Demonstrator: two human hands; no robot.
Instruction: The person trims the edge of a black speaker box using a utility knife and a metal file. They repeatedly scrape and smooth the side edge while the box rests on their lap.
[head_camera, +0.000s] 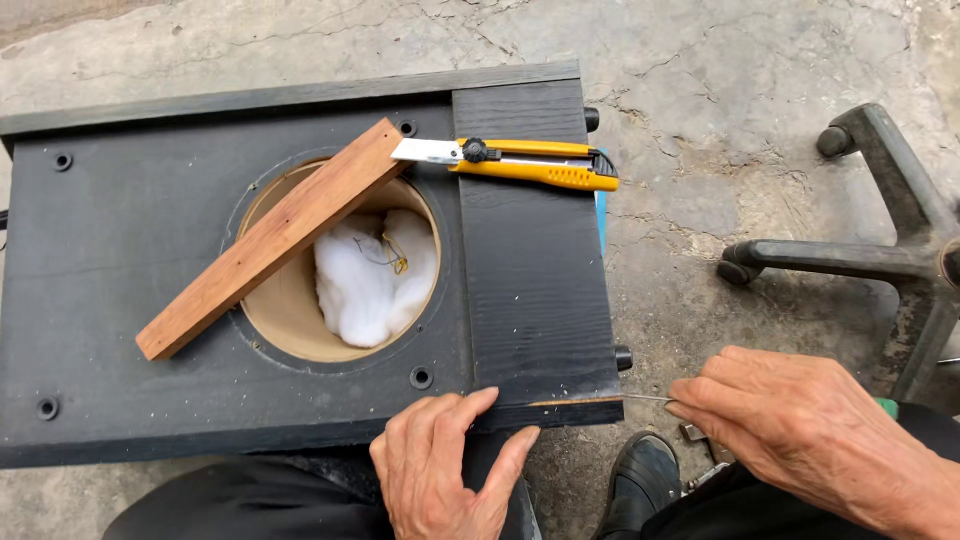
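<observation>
Black speaker cabinet (120, 250) lies flat on its back on the cracked concrete floor (760, 60), filling most of the view, its front panel facing up. 1 round opening (290, 310) is cut through the panel, and inside it sits a wad of white stuffing (365, 280) with a thin wire running across it. 5 small screw holes ring the opening and the panel's corners. A darker strip of black veneer (530, 280) covers the right part of the panel, and its near right edge shows a sliver of bare pale wood.

Beside the cabinet, to the right, stands the grey base of a swivel chair (880, 250), its legs spread over the floor. A reddish-brown wooden block (270, 240) lies slantwise across the opening, its upper end near the veneer strip and its lower end on the panel. A yellow utility knife (520, 162) rests on top of the veneer near the far edge, blade out and pointing left toward the block.

The person's left hand (445, 470) is pressed flat at the near edge of the cabinet, fingers spread, the forefinger lying along the veneer's lower edge. The right hand (800, 430) is off the cabinet's right corner, fingertips pinched on a thin metal pin or blade (645, 398) whose tip meets the chipped corner. A black shoe (640, 480) shows between the 2 hands, on the floor.
</observation>
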